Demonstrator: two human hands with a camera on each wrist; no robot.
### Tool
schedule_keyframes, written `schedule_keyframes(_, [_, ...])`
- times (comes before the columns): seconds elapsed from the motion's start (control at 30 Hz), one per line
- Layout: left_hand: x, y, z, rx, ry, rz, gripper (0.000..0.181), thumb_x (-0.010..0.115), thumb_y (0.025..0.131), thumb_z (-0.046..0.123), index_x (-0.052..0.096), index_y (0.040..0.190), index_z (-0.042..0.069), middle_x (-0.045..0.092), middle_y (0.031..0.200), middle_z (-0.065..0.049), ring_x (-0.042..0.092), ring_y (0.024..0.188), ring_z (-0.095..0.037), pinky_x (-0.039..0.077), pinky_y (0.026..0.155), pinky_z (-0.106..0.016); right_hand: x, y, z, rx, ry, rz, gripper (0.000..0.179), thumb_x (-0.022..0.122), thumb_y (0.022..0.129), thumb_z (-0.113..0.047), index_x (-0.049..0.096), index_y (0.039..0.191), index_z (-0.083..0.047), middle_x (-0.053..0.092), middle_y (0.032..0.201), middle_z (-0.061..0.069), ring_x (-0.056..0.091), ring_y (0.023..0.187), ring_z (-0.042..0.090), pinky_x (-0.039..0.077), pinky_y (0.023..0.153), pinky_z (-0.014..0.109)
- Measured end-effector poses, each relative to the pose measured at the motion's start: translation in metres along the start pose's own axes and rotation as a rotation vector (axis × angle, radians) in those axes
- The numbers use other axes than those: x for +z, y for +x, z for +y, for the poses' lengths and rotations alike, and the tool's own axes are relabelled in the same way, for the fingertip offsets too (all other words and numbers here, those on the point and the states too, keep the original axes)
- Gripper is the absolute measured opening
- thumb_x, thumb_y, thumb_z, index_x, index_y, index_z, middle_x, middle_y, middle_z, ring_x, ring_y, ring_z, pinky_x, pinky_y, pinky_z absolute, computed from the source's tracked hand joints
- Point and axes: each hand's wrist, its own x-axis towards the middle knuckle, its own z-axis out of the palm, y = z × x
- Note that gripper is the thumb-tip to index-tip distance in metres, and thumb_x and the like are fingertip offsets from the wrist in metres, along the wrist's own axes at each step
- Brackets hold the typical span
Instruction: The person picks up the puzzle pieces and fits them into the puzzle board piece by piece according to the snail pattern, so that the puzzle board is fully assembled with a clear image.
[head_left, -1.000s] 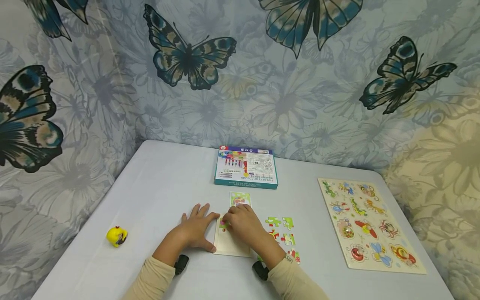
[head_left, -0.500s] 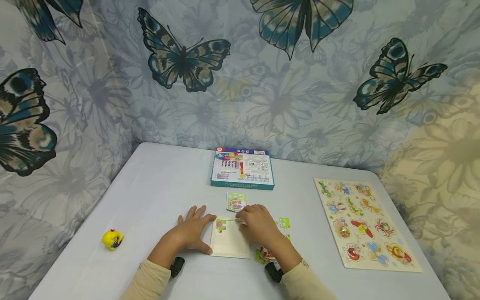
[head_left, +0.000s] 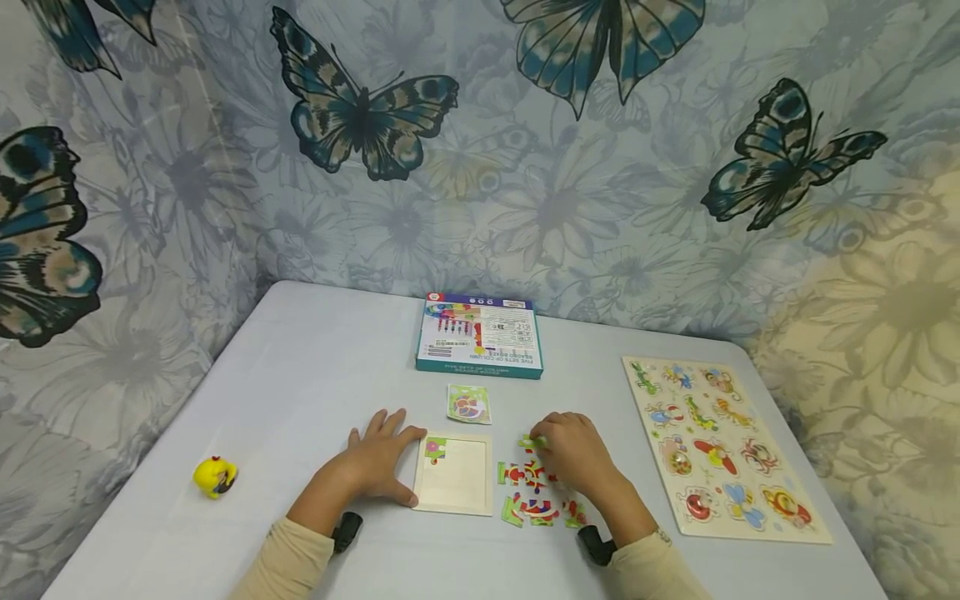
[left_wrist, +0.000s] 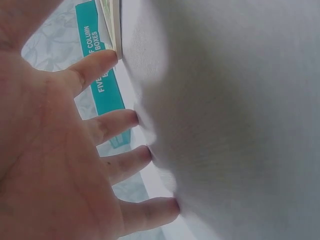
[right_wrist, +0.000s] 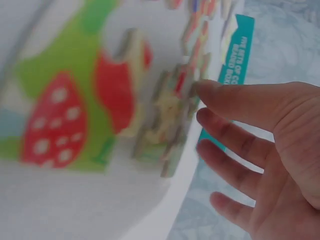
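A shallow square wooden puzzle tray (head_left: 453,483) lies in front of the person, one green-and-pink puzzle piece (head_left: 435,450) in its upper left corner. My left hand (head_left: 372,462) is spread at the tray's left side, thumb and index finger touching its edge. In the left wrist view its fingertips (left_wrist: 172,206) rest on the white tabletop. To the tray's right, my right hand (head_left: 579,454) hovers over loose puzzle pieces (head_left: 536,475), fingertips at a green piece (head_left: 529,442). The right wrist view shows its thumb and fingers slightly apart near the blurred pieces.
Behind the tray lies a small picture card (head_left: 468,404), and farther back a flat teal-edged box (head_left: 480,337). A wooden insect puzzle board (head_left: 723,450) lies at the right. A yellow toy (head_left: 215,477) sits at the left of the white table (head_left: 315,358).
My right hand has moved from the tray's upper left corner rightward to the loose pieces, uncovering the piece in the corner and the picture card. The left hand stays at the tray's edge.
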Motion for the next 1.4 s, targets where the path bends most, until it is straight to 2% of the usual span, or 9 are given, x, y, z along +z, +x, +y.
schedule_keyframes(0.43, [-0.004,-0.004,0.001,0.012,0.011,0.004,0.092,0.091,0.059,0.041,0.05,0.139,0.019,0.026,0.156,-0.021,0.016,0.144,-0.047,0.019,0.103,-0.077,0.004,0.0,0.001,0.039,0.031,-0.018,0.019,0.08,0.08,-0.015,0.074,0.098,-0.015,0.07,0.107,0.002,0.062,0.109,0.027,0.039,0.106,0.052])
schedule_keyframes(0.87, [0.0,-0.001,-0.003,0.006,0.01,0.002,0.092,0.091,0.06,0.041,0.049,0.14,0.022,0.025,0.157,-0.018,0.014,0.145,-0.046,0.018,0.104,-0.076,0.003,0.003,0.0,-0.008,0.038,0.023,0.02,0.082,0.077,-0.014,0.074,0.095,-0.014,0.071,0.102,0.001,0.064,0.105,0.025,0.04,0.105,0.052])
schedule_keyframes(1.07, [-0.001,-0.001,-0.001,0.009,-0.003,0.003,0.091,0.091,0.06,0.04,0.049,0.139,0.022,0.025,0.157,-0.018,0.014,0.145,-0.046,0.017,0.104,-0.076,-0.004,0.008,-0.023,-0.077,0.065,0.028,0.024,0.083,0.076,-0.014,0.074,0.098,-0.014,0.071,0.102,-0.001,0.063,0.105,0.022,0.039,0.105,0.049])
schedule_keyframes(1.4, [-0.003,-0.002,-0.001,0.004,0.006,-0.001,0.092,0.091,0.06,0.042,0.049,0.139,0.021,0.025,0.157,-0.019,0.015,0.145,-0.045,0.018,0.104,-0.076,0.004,0.022,-0.067,-0.271,0.048,-0.001,0.022,0.08,0.079,-0.017,0.075,0.101,-0.016,0.071,0.102,-0.001,0.063,0.103,0.021,0.043,0.102,0.045])
